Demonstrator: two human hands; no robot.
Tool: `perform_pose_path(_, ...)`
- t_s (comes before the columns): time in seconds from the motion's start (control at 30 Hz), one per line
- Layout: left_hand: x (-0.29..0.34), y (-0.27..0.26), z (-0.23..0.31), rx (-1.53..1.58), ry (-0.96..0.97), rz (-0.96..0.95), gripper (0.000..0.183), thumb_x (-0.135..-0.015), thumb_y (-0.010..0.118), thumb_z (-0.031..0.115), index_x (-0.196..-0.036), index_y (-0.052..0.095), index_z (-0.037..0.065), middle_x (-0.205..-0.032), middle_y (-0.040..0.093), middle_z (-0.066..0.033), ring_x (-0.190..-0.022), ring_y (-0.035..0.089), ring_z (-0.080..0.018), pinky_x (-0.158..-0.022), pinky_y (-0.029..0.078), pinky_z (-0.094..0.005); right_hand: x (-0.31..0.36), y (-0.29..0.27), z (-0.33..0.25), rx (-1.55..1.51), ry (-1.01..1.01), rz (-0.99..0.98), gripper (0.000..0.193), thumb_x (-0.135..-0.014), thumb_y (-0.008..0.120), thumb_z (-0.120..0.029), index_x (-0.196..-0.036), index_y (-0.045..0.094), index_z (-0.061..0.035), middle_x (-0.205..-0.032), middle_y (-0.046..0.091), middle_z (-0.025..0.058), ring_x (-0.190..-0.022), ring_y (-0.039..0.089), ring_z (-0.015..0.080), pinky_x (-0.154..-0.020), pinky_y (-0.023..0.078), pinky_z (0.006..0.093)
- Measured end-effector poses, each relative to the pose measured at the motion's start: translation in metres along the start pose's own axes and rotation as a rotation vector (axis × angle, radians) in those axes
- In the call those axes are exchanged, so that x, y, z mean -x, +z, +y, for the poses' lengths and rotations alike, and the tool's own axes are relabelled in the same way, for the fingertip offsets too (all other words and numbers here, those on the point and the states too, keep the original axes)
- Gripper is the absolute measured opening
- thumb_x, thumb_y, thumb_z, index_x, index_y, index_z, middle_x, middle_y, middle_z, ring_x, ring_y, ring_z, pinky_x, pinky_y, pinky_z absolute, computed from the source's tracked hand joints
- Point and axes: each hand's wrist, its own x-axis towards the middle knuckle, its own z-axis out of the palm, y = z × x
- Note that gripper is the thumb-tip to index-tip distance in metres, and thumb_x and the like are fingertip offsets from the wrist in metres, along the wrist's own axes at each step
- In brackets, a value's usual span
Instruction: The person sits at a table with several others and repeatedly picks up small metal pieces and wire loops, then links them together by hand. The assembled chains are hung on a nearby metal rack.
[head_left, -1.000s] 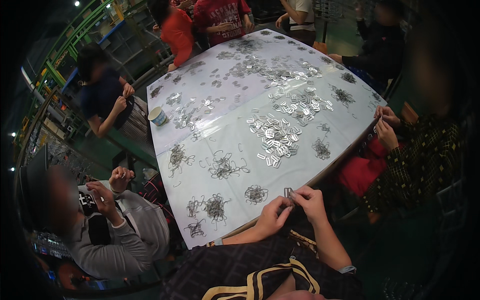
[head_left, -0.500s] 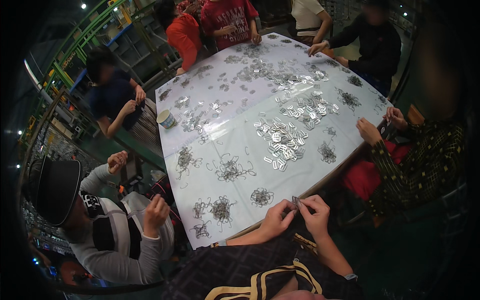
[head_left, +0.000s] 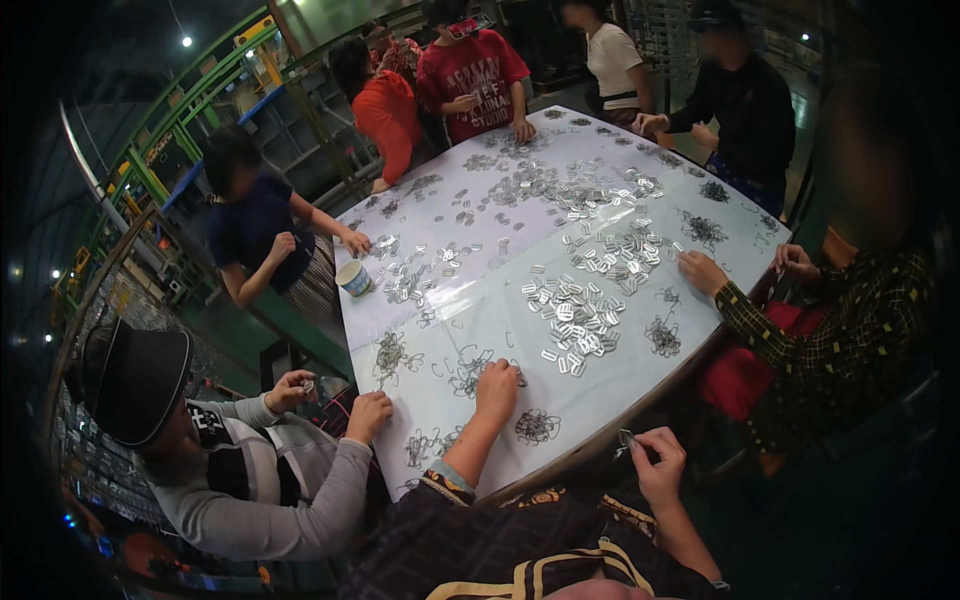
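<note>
My left hand [head_left: 496,392] reaches over the table, its back toward me, fingers bent down together at a loose pile of thin wire hooks [head_left: 466,372]. Whatever lies between its fingertips is hidden. Off the table's near edge, my right hand [head_left: 661,466] pinches a small metal buckle [head_left: 627,439] between thumb and fingers. Another round heap of wire hooks [head_left: 538,427] lies between my hands. Beyond it spreads a large heap of flat, slotted metal buckles [head_left: 582,318].
Co-workers stand or sit around the white-covered table [head_left: 480,300]. At left, a person in a black hat [head_left: 140,385] works close to my left arm; another in a patterned sleeve [head_left: 755,325] reaches in from the right. A paper cup [head_left: 353,277] stands at the left edge.
My hands were together at the near edge; the left has moved away, forward and left to the hooks. The right keeps the buckle. Several co-workers' hands have moved, and the view has shifted.
</note>
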Motion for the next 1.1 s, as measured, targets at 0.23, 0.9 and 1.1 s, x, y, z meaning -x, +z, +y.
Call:
perform_pose_path(0.23, -0.006, 0.012, -0.002, -0.175, 0.105, -0.105, 0.006, -0.072, 0.060, 0.007, -0.070, 0.064, 0.004, -0.080, 0.063, -0.0104, -0.077, 0.061, -0.0290, -0.067, 0.052, -0.0405, 0.003, -0.005, 0.000, -0.004, 0.046, -0.017, 0.006, -0.077, 0.068, 0.002, -0.083, 0.068, 0.0020, -0.073, 0.059, 0.0073, -0.060, 0.055, 0.0139, -0.054, 0.043, 0.0254)
perform_pose_path(0.9, 0.002, -0.015, -0.008, 0.554, -0.374, -0.114, 0.016, -0.076, 0.069, 0.009, -0.091, 0.066, 0.002, -0.074, 0.068, -0.0106, -0.070, 0.067, -0.0195, -0.068, 0.052, -0.0307, 0.013, 0.002, 0.001, -0.075, 0.160, -0.063, 0.006, -0.075, 0.070, 0.003, -0.081, 0.069, 0.0025, -0.073, 0.060, 0.0071, -0.063, 0.057, 0.0129, -0.056, 0.043, 0.0248)
perform_pose_path(1.1, 0.008, -0.017, -0.009, 0.607, -0.373, -0.069, 0.019, -0.083, 0.064, 0.002, -0.101, 0.068, -0.001, -0.080, 0.070, -0.0097, -0.073, 0.066, -0.0129, -0.067, 0.052, -0.0271, 0.016, 0.004, 0.008, -0.074, 0.124, -0.055, 0.007, -0.076, 0.070, 0.003, -0.083, 0.068, 0.0024, -0.073, 0.059, 0.0062, -0.057, 0.054, 0.0103, -0.052, 0.042, 0.0234)
